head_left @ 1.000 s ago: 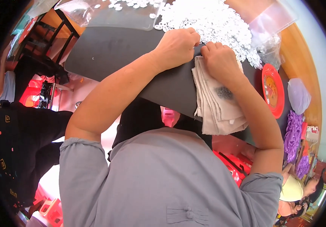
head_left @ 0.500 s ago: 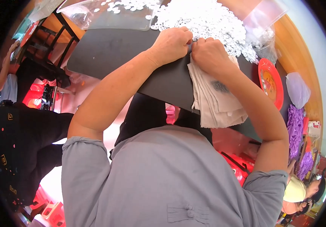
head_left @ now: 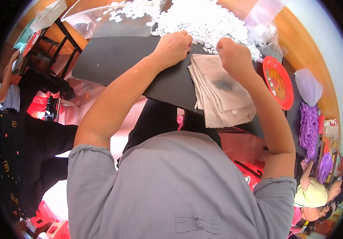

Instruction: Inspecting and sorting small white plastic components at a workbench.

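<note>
A big heap of small white plastic pieces point(head_left: 203, 22), some with holes, covers the far part of the dark table. At its near edge, my left hand point(head_left: 172, 47) is closed with the fingers curled under; whatever they hold is hidden. My right hand point(head_left: 235, 57) is also closed, raised over the far right part of a folded beige cloth point(head_left: 209, 67), its fingertips turned out of sight. A dark smudge marks that cloth, which hangs over the table's near edge. A gap separates the two hands.
A clear plastic tray point(head_left: 127, 32) with scattered white discs stands far left. On the right are a red oval plate point(head_left: 287, 95) holding a few small bits, a clear bag point(head_left: 269, 44), a whitish bag point(head_left: 308, 87) and purple strands point(head_left: 308, 127). Other people are at both sides.
My hands were close together at the heap's near edge. Now they are apart: the right has moved right, uncovering more of the cloth, and the left slightly left.
</note>
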Demonstrator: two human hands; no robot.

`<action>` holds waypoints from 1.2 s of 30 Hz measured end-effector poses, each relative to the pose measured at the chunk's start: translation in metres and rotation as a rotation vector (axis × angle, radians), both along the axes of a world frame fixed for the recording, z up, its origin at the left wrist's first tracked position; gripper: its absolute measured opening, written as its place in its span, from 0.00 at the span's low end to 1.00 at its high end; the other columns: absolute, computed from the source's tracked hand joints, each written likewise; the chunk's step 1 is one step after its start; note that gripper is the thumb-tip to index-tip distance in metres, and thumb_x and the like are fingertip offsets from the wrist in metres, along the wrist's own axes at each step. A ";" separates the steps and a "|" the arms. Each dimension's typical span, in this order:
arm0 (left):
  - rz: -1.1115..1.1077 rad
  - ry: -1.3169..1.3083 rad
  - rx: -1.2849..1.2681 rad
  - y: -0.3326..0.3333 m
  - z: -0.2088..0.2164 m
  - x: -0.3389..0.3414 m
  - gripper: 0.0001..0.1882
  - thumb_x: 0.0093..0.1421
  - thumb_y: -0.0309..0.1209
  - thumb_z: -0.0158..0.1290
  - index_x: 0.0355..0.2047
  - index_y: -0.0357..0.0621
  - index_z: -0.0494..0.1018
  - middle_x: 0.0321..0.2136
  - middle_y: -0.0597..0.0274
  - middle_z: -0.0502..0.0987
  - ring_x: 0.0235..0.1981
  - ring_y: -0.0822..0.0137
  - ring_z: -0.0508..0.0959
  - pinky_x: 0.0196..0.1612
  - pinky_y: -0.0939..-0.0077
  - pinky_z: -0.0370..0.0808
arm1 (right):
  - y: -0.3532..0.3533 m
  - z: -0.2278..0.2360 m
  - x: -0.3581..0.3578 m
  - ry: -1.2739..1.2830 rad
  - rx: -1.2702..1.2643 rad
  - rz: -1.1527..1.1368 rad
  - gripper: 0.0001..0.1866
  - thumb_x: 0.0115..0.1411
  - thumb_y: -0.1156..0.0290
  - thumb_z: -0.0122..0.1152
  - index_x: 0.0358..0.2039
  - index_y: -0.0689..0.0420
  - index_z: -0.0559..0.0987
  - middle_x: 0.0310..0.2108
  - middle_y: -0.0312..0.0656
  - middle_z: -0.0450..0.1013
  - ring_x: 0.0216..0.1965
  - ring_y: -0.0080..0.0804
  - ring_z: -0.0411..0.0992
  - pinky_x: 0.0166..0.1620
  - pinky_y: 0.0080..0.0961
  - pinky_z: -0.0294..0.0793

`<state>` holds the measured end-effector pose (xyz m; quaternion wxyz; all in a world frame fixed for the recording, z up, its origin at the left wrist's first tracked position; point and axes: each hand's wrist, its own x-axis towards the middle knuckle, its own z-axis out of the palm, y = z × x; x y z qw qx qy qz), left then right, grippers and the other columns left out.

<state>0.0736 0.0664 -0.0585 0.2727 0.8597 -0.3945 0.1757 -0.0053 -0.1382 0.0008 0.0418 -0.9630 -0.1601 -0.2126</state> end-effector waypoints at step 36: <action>-0.472 1.358 -0.952 -0.045 0.067 -0.088 0.06 0.51 0.23 0.59 0.22 0.33 0.73 0.14 0.57 0.71 0.14 0.70 0.70 0.16 0.76 0.64 | -0.025 0.025 -0.072 0.223 0.933 0.250 0.05 0.59 0.79 0.56 0.36 0.62 0.77 0.29 0.32 0.71 0.31 0.16 0.67 0.34 0.13 0.64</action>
